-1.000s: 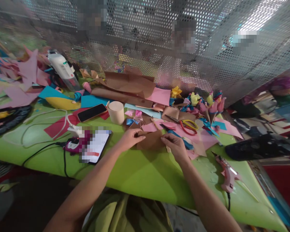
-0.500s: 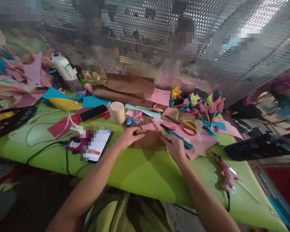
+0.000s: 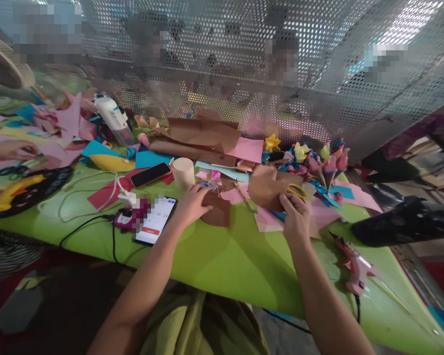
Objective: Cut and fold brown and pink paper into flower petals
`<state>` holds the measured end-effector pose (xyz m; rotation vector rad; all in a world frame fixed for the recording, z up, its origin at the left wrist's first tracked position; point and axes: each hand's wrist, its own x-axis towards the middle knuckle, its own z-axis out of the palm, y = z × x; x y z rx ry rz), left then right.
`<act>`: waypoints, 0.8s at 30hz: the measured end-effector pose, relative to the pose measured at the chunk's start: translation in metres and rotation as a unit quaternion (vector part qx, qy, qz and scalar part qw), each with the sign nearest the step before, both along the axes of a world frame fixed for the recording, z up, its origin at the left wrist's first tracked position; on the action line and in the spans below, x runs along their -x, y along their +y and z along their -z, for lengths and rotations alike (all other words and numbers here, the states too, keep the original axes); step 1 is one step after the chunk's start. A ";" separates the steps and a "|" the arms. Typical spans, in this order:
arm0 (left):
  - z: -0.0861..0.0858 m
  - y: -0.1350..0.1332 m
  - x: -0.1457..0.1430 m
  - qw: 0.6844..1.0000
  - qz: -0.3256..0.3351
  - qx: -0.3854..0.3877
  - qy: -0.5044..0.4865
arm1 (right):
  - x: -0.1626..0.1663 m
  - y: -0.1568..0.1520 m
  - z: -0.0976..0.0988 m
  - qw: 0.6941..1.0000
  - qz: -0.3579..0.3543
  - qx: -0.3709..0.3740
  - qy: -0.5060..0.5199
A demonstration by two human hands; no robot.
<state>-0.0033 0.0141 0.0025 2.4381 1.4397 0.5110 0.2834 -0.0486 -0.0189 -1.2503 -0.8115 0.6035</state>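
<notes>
Held a curved-edged brown paper piece [image 3: 267, 192] up at its right end in the right hand [image 3: 295, 209], with a closed grip between thumb and fingers. Had it in front of the scissors [image 3: 299, 189] and over the pink sheets [image 3: 267, 221]; could not tell whether in contact with either. Kept the left hand [image 3: 194, 202] loosely spread at the upper left of a second brown piece [image 3: 217, 212], with thumb and fingers apart; could not tell how firmly in contact. Had that second piece lying near the front of the litter on the green counter [image 3: 237, 268].

Judged the work only partway along: already separate, both brown pieces, yet unfolded and unglued, as far as visible. Saw, beyond to the right, upright paper flowers [image 3: 330, 167], seemingly fully shaped. Counted as unworked, by appearance, the large brown sheets [image 3: 200, 135] along the back.

Saw a cream cylinder [image 3: 184, 172] just beyond the left hand, then a lit phone [image 3: 155, 221] nearer and to the left. Noted a pink glue gun [image 3: 358, 271] lying well to the right, apart from both hands, and another person's hand [image 3: 17, 148] among scraps at far left.
</notes>
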 end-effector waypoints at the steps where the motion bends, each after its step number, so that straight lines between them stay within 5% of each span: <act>1: 0.001 0.000 -0.001 1.000 0.010 -0.011 0.017 | -0.001 0.001 0.001 1.000 -0.003 0.000 0.010; 16: -0.003 -0.003 -0.007 0.992 0.015 -0.006 0.125 | 0.001 0.000 -0.001 0.998 -0.025 -0.015 0.053; 20: -0.009 -0.007 -0.006 0.995 0.012 0.044 0.090 | 0.001 -0.001 -0.002 0.998 -0.026 -0.023 0.055; 24: -0.014 -0.006 -0.005 0.993 -0.054 0.094 -0.048 | 0.001 -0.002 -0.003 0.997 -0.030 -0.024 0.064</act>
